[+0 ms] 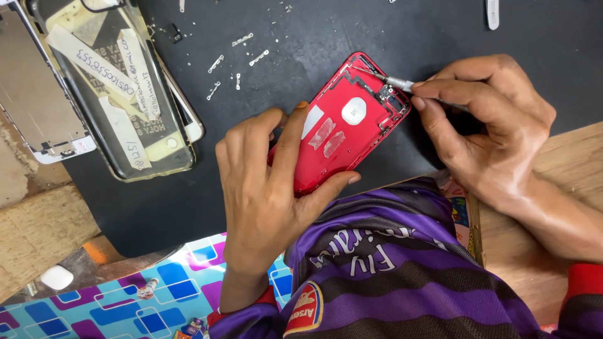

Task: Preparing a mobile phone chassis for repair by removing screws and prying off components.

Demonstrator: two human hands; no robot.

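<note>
A red phone back housing (352, 125) lies inside-up on a black work mat (377, 31). It has a white oval patch in the middle and pale adhesive strips beside it. My left hand (270, 188) grips the housing's near end, fingers over its left edge and thumb under its bottom edge. My right hand (490, 125) pinches a slim metal screwdriver (392, 80). Its tip rests at the housing's top corner, among small dark parts.
A phone in a clear case with paper labels (119, 88) lies at the upper left, next to a detached screen panel (38, 100). Several small metal brackets and screws (235, 59) are scattered on the mat. A wooden bench (553, 169) sits right; a patterned cloth (125, 295) lies below.
</note>
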